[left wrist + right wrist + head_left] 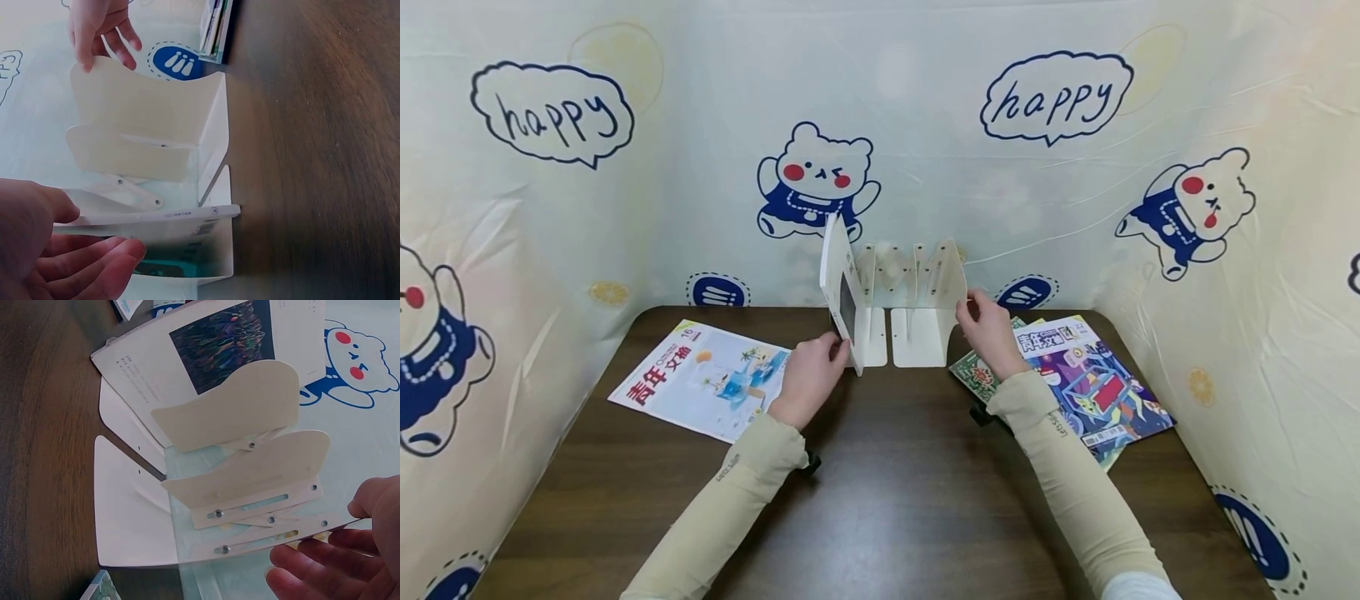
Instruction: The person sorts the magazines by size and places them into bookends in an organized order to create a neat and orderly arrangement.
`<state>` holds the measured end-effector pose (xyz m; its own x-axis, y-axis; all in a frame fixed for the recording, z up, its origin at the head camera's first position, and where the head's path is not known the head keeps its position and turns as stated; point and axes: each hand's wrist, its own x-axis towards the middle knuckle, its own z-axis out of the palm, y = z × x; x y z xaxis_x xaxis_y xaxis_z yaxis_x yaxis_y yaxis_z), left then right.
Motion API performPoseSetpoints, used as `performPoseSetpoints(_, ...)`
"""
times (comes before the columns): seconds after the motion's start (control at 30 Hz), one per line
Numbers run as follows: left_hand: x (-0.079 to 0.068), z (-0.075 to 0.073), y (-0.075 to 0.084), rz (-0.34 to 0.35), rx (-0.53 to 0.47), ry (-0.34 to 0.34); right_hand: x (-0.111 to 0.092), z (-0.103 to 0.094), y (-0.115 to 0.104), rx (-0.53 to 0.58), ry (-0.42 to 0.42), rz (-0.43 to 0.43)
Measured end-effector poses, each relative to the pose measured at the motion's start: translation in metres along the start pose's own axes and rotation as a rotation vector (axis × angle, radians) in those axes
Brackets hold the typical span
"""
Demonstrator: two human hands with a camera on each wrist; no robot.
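Observation:
A white folding bookend point(919, 337) with several upright panels stands at the back middle of the table. In its left end a thin white book point(150, 375), with a dark picture on its cover, stands upright. My left hand point(811, 375) holds this book at its near edge, the thumb on one side and the fingers on the other, as the left wrist view shows. My right hand point(991, 333) pinches the edge of the bookend's right end panel point(951, 279) between thumb and fingers. Part of the bookend's left end is hidden behind the book.
A white magazine point(700, 379) lies flat on the brown table point(880, 500) at the left. To the right, beneath my right forearm, lie several magazines, a purple one point(1097, 383) on top and a green one point(973, 377) below. A patterned curtain point(910, 83) surrounds the table.

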<state>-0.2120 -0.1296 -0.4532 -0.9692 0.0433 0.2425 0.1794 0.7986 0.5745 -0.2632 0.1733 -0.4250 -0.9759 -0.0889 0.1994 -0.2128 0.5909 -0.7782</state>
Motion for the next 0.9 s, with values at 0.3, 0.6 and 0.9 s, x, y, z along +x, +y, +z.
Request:
performPoseSetpoints(0.3, -0.013, -0.011, -0.002, 0.045, 0.049, 0.040, -0.001, -0.001, 0.001, 0.005, -0.007, 0.007)
performPoseSetpoints(0.6, -0.024, -0.024, -0.010, 0.001, 0.070, -0.023, -0.001, 0.000, 0.001, 0.007, 0.006, 0.009)
performPoseSetpoints(0.9, -0.035, -0.036, -0.023, -0.010, 0.082, -0.005, -0.001, -0.001, 0.001, 0.012, -0.006, 0.015)
